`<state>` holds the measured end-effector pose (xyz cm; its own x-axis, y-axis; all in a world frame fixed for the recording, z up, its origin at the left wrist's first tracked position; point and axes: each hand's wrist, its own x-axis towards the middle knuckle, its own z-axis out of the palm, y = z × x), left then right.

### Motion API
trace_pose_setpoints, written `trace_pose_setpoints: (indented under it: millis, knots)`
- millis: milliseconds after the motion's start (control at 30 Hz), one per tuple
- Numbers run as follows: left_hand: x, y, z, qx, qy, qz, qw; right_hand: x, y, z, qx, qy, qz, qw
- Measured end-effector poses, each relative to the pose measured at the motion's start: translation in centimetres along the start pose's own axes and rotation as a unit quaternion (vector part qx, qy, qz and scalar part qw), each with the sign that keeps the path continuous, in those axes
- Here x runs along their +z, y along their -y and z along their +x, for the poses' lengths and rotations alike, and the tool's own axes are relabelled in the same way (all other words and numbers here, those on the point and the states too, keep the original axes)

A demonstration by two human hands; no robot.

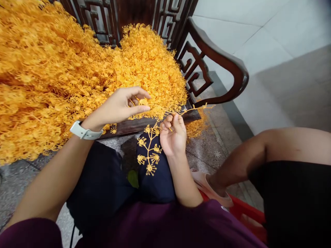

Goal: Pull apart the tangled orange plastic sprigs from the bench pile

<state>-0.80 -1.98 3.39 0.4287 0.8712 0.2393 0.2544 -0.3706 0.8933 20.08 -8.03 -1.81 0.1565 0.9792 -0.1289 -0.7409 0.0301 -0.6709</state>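
Observation:
My right hand (173,134) is closed, its fingertips pinching a yellow plastic flower sprig (149,144). Branches with several small spidery blossoms hang down to the left of that hand, over my knee. A thin, mostly bare stem (191,109) sticks out to the right past the fingers. My left hand (126,103), with a pale watch strap (85,131) at the wrist, is held just in front of the heap of yellow plastic flowers (152,65). Its thumb and forefinger are apart, with yellow blossoms showing between or behind them; the other fingers curl partly out of sight.
The heap lies on a dark carved wooden bench (121,127), whose curved armrest (232,65) rises at the right. Thin yellow strands (198,125) lie beside the bench's end. Another person's bent leg (240,158) is close on my right, near a red plastic stool (245,208).

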Motion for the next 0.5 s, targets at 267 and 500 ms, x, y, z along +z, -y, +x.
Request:
trace_pose_setpoints:
  millis: [267, 500]
  knots:
    - [1.5, 2.0, 1.6, -0.022, -0.201, -0.073, 0.977, 0.5, -0.6, -0.7, 0.002, 0.088, -0.051, 0.995]
    - [1.7, 2.5, 2.5, -0.121, -0.287, -0.198, 0.929, 1.6, -1.6, -1.8, -0.011, 0.141, -0.113, 0.984]
